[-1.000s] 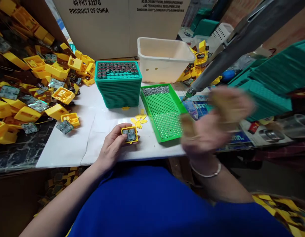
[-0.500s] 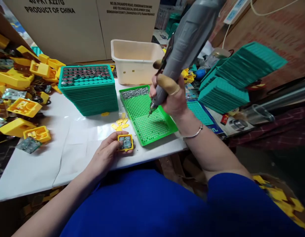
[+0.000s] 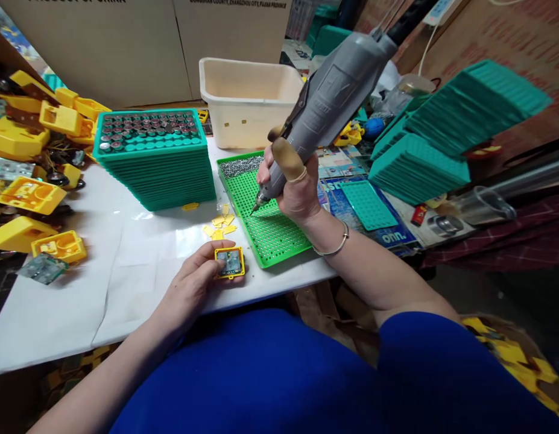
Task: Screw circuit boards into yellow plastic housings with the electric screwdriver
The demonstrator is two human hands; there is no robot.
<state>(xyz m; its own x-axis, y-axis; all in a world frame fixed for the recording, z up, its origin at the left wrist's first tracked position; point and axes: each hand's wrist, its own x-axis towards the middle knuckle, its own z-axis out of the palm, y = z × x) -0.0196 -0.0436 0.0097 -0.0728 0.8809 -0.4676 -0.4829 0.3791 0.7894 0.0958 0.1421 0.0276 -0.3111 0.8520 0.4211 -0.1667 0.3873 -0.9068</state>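
Near the table's front edge, my left hand (image 3: 195,271) grips a small yellow plastic housing (image 3: 230,276) with a circuit board (image 3: 229,261) inside, the thumb pressing on the board. My right hand (image 3: 297,187), with covers on some fingers, is wrapped round a grey electric screwdriver (image 3: 327,99). The tool slants down to the left, its bit over the green perforated tray (image 3: 279,238); whether the tip touches the tray I cannot tell. Small screws (image 3: 238,166) lie heaped at the tray's far end. Several flat yellow pieces (image 3: 221,223) lie just beyond my left hand.
A tall stack of teal trays (image 3: 170,181) with round parts on top stands left of the green tray. Yellow housings (image 3: 30,193) pile up at far left. Behind is a white bin (image 3: 252,123); more teal trays (image 3: 419,172) stand at right.
My right hand has moved the screwdriver left and toward the tray's left side. The left hand keeps hold of the yellow housing in nearly the same place. The view has shifted slightly.
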